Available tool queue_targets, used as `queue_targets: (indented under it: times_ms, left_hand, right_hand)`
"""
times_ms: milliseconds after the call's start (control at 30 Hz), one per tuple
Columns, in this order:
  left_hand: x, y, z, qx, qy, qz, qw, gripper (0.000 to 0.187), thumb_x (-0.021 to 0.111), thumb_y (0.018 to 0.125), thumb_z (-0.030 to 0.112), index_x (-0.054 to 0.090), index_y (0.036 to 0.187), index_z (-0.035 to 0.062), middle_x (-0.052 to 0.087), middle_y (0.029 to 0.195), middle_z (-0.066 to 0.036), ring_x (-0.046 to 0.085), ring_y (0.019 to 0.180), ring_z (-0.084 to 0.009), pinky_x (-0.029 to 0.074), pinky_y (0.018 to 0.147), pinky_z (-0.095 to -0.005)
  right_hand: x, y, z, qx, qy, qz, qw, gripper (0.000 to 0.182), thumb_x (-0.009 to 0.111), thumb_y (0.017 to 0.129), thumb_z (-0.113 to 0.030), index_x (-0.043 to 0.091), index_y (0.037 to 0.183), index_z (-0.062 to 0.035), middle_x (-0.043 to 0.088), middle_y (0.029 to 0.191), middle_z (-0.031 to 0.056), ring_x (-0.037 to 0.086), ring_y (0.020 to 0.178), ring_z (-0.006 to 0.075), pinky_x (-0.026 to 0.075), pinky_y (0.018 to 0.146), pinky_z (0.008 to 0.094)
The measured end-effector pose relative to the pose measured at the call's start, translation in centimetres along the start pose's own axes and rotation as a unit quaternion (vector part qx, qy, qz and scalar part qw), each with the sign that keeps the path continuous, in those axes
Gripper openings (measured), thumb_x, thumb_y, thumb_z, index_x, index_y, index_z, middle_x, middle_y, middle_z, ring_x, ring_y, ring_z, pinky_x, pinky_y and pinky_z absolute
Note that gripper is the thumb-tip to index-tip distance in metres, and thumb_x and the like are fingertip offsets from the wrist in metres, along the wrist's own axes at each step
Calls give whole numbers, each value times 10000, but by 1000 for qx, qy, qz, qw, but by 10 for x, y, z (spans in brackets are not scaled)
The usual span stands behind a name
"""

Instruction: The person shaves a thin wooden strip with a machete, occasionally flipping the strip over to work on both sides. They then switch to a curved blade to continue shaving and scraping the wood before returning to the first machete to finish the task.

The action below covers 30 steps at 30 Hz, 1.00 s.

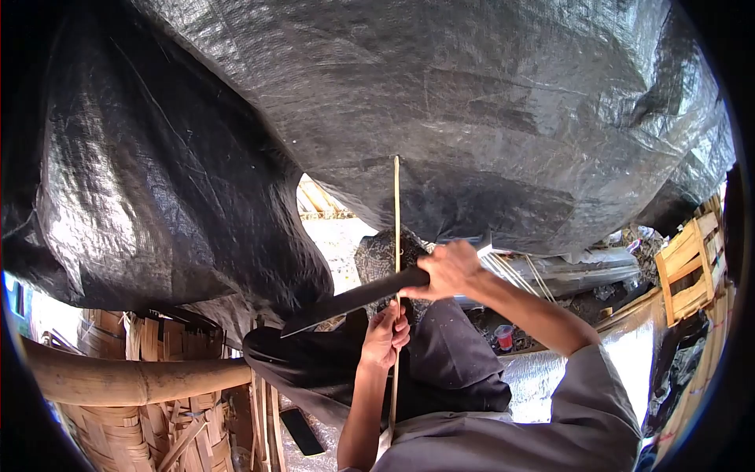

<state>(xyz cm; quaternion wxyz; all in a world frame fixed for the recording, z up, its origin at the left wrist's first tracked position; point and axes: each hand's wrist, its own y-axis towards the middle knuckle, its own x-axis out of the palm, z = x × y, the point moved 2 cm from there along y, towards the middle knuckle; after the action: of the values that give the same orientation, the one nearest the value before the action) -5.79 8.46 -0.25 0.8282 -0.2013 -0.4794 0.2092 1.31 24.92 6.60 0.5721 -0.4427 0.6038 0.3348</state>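
Note:
My right hand [450,270] is wrapped around a machete [350,302], its handle hidden by the fingers. The broad dark blade slants down to the left, over my lap. A thin, pale bamboo strip [397,200] stands nearly upright in front of me. My left hand [383,337] is closed on it just below the blade. Where the machete crosses the strip, the two appear to touch. The strip's lower end runs down toward my body.
Dark plastic sheeting [472,102] hangs ahead and at left. A thick bamboo pole [141,381] crosses at lower left, by woven bamboo baskets [110,433]. A phone [302,432] lies beside my leg. At right are a red cup [504,337] and a wooden crate [683,267].

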Motion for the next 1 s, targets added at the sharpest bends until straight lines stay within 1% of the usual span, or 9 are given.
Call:
queue_targets:
  times_ms: [67, 100, 267, 400, 500, 533, 633, 767, 1000]
  left_hand:
    - [-3, 2, -2, 4, -7, -5, 1000, 306, 548, 873, 384, 517, 850, 81, 367, 562, 54, 290, 400, -28, 228, 359, -173]
    - [-1, 2, -1, 1, -13, -13, 1000, 307, 541, 878, 382, 508, 848, 78, 366, 568, 55, 287, 402, -28, 225, 358, -176]
    - [-9, -4, -6, -12, -32, -46, 998, 312, 533, 879, 389, 497, 841, 81, 369, 568, 56, 287, 396, -23, 229, 351, -169]
    - [-6, -13, -8, 0, 9, -26, 1000, 317, 545, 870, 399, 500, 837, 87, 362, 556, 58, 294, 394, -25, 232, 349, -168]
    - [-7, -12, -9, 13, 21, -13, 1000, 330, 543, 869, 405, 500, 832, 80, 360, 556, 54, 292, 392, -32, 233, 347, -175]
    - [-8, -13, -9, 12, 24, -17, 999, 330, 543, 869, 405, 500, 832, 80, 360, 556, 54, 292, 392, -32, 233, 347, -175]
    - [-12, -18, -9, -3, 14, -28, 999, 323, 541, 872, 397, 502, 830, 79, 360, 556, 51, 293, 392, -34, 235, 343, -180]
    - [-15, -20, -10, 3, 17, -34, 999, 315, 545, 872, 392, 507, 835, 82, 362, 557, 50, 294, 393, -34, 234, 344, -180]
    - [-19, -23, -11, -11, -8, -46, 999, 307, 534, 881, 378, 494, 850, 76, 353, 570, 56, 296, 401, -30, 238, 351, -176]
  right_hand:
    - [6, 8, 14, 36, 22, 8, 999, 702, 442, 704, -738, 669, 669, -74, 569, 541, 179, 614, 535, 315, 470, 450, 392]
    - [23, 11, 22, 34, 36, 86, 995, 765, 356, 754, -746, 662, 670, -49, 537, 475, 112, 575, 431, 244, 431, 370, 341]
    - [10, -7, -2, 81, 90, -7, 993, 777, 323, 789, -717, 649, 661, -23, 572, 562, 180, 622, 552, 298, 485, 476, 406]
    - [13, -10, 6, -15, -39, 30, 999, 771, 304, 750, -775, 564, 527, -84, 463, 440, 46, 427, 340, 107, 291, 292, 275]
    - [15, 6, 21, 111, 43, 77, 990, 841, 293, 762, -761, 631, 652, 1, 565, 538, 144, 596, 501, 250, 454, 408, 354]
    - [14, 7, 17, 158, 96, 5, 983, 866, 286, 774, -749, 636, 687, 38, 591, 597, 190, 628, 594, 310, 496, 487, 378]
    - [22, -7, 2, 145, 143, -41, 978, 847, 284, 782, -743, 624, 659, 23, 564, 566, 166, 609, 553, 289, 462, 437, 376]
    - [18, -19, -2, -13, -35, 38, 999, 809, 279, 765, -768, 546, 521, -44, 447, 431, 38, 474, 370, 160, 363, 324, 322]
    - [15, 11, 25, 173, 143, 7, 975, 848, 228, 833, -696, 611, 618, 30, 530, 486, 137, 585, 487, 254, 465, 426, 378]
